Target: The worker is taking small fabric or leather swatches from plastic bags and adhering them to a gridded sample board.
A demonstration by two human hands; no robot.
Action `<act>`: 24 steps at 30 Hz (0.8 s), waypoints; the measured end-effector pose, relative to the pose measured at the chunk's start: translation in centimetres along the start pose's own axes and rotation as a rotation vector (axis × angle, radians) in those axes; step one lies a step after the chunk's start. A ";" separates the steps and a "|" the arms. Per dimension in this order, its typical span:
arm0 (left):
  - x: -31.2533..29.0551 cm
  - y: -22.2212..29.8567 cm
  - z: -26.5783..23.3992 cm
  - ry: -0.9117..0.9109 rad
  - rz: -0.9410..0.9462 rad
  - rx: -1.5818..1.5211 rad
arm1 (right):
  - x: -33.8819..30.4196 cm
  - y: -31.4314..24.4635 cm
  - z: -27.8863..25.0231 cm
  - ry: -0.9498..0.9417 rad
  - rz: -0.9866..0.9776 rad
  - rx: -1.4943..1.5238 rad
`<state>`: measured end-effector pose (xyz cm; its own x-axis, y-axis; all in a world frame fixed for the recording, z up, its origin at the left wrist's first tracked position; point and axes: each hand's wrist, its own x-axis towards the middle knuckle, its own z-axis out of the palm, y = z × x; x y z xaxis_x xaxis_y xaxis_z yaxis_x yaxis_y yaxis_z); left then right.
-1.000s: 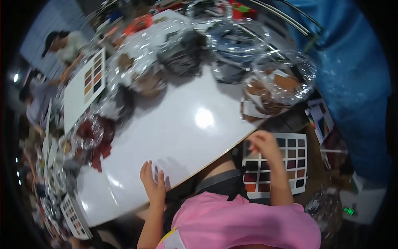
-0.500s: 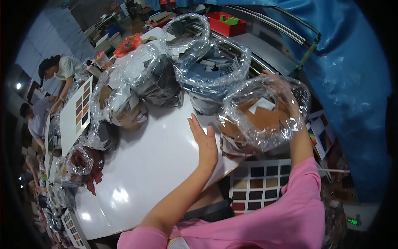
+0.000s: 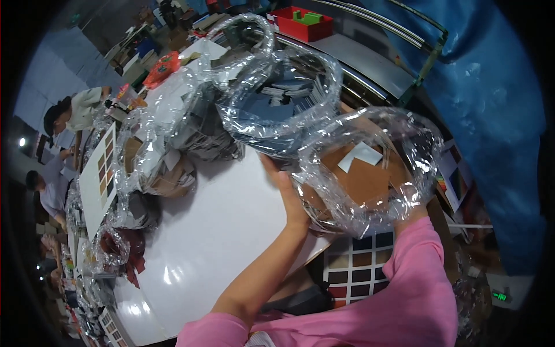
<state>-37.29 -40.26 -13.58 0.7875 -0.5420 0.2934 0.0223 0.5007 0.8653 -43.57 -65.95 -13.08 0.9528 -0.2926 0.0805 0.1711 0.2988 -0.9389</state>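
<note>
A clear plastic bag (image 3: 324, 199), its mouth spread into a wide rolled ring, holds brown swatches (image 3: 361, 182) and a small white piece. It stands at the right edge of the white table. My left hand (image 3: 281, 182) is against the bag's left side, fingers stretched and thumb apart, slightly blurred. Around the right and far side reaches my right arm; my right hand (image 3: 370, 124) shows only faintly through the plastic, so its grip is unclear. Just beyond stands another clear bag of blue-grey swatches (image 3: 260, 107), touching this one.
More bags of grey swatches (image 3: 211, 136), beige swatches (image 3: 176, 179) and dark red swatches (image 3: 136, 263) line the glossy white table (image 3: 202, 231). A swatch card (image 3: 99, 173) leans at left; another swatch card (image 3: 352, 260) lies below the bag. Behind are a red box (image 3: 303, 26) and blue sheeting (image 3: 480, 115). People work at far left.
My left hand has closed the gap to the brown-swatch bag and now meets its side. The right hand has slid lower behind the plastic. The whole view has shifted slightly.
</note>
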 end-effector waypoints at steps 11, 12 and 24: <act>-5.6 4.7 -3.8 0.131 -0.184 -0.055 | -3.6 0.9 10.6 -0.070 -0.044 -0.222; -6.2 5.4 -4.4 0.134 -0.194 -0.051 | -4.1 1.0 11.9 -0.021 -0.020 -0.206; -13.8 17.7 -15.4 0.179 -0.058 -0.040 | -5.3 7.4 29.4 0.060 0.155 0.018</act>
<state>-38.27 -13.50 -8.57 0.8811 -0.4439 0.1629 0.0930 0.5004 0.8608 -39.93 -35.45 -10.59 0.9515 -0.2955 -0.0856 0.0283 0.3610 -0.9321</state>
